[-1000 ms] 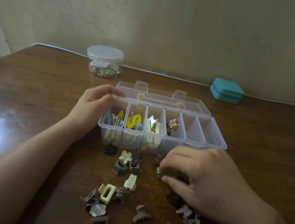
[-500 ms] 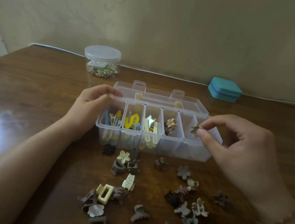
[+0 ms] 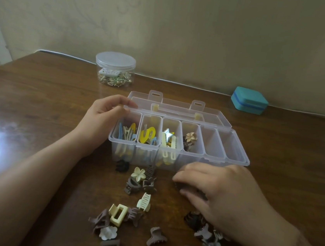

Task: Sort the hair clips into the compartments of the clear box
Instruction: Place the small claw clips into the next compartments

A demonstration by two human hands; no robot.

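The clear box (image 3: 228,160) stands open mid-table, with six compartments in a row. The three left ones hold blue, yellow and cream snap clips. A tan flower clip (image 3: 190,137) lies in the fourth, and the two right ones look empty. My left hand (image 3: 101,120) grips the box's far left corner. In front of the box my right hand (image 3: 220,190) is down on the table, fingers and thumb pinching a small dark brown clip (image 3: 177,185) that is mostly hidden. Several loose claw and flower clips lie nearby, among them a cream flower (image 3: 139,173) and a yellow square clip (image 3: 117,214).
A round clear jar (image 3: 114,69) of small trinkets stands at the back left. At the back right, near the wall, sits a teal case (image 3: 249,100). The box's lid (image 3: 179,108) lies open behind it. A bright glare spot marks the wooden table (image 3: 38,98) at far left.
My right hand came down from above the box's right compartments to the clips on the table and no longer holds the flower clip. My left hand stayed on the box.
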